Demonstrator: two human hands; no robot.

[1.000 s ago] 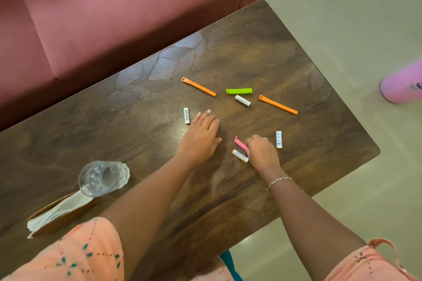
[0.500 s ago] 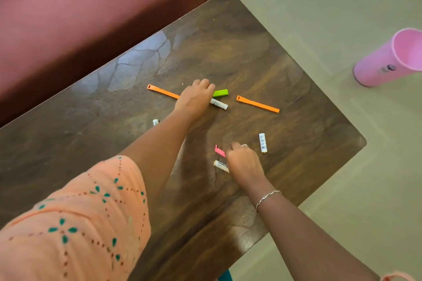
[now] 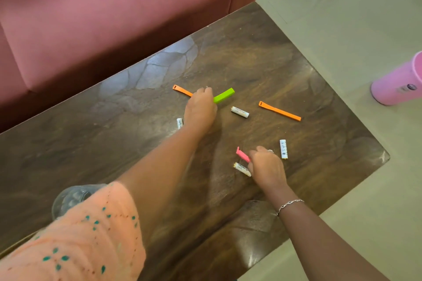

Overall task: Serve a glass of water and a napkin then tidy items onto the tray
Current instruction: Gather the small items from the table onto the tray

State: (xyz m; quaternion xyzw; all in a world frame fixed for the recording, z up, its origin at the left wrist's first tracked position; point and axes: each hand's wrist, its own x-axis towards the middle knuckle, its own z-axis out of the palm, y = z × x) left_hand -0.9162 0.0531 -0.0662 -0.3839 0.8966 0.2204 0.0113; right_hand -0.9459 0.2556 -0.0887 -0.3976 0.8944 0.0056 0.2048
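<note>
Within the last second the left hand [image 3: 201,109] had moved up from mid-counter [image 3: 319,166] to the green clip [image 3: 225,95]. Its fingers were now curled round the clip's near end. The clip had swung out of its level lie, its far end pointing to the upper right. The tidying step had evidently begun. The right hand [image 3: 267,167] stayed right of centre, pinching the pink clip [image 3: 242,155], a battery [image 3: 242,169] just beside it. The glass [image 3: 70,198] stood at lower left, partly behind the sleeve. The tray could not be made out.
</note>
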